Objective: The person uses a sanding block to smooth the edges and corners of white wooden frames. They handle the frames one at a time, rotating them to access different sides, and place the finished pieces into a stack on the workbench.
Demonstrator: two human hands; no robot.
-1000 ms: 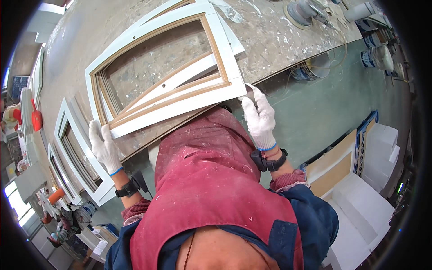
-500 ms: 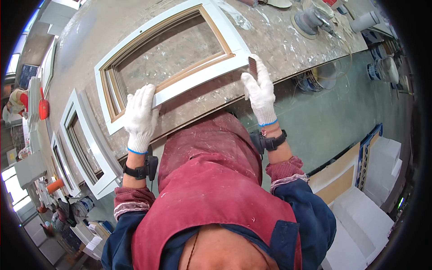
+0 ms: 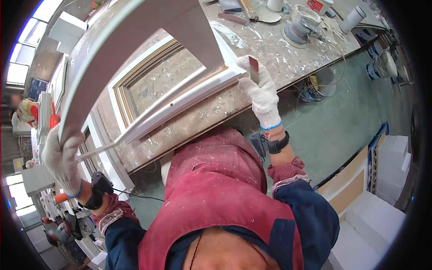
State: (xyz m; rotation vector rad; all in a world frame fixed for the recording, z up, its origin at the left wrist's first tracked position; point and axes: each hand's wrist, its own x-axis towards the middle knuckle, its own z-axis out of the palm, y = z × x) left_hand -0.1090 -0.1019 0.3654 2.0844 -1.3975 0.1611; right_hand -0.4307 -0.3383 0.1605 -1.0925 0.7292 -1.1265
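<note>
Your left hand [image 3: 60, 159], gloved, at eight o'clock, is clamped on the corner of a white frame [image 3: 135, 54], tilted up off the table [image 3: 270, 49]. Your right hand [image 3: 258, 90], at one o'clock, pinches a small dark scraper [image 3: 254, 69] against the frame's other end. A second frame [image 3: 180, 96] lies flat beneath. A sander [image 3: 299, 29] sits at twelve o'clock.

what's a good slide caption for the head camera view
Gloved left hand tilts a white frame up off the workbench while the gloved right hand steadies its lower edge.
</note>
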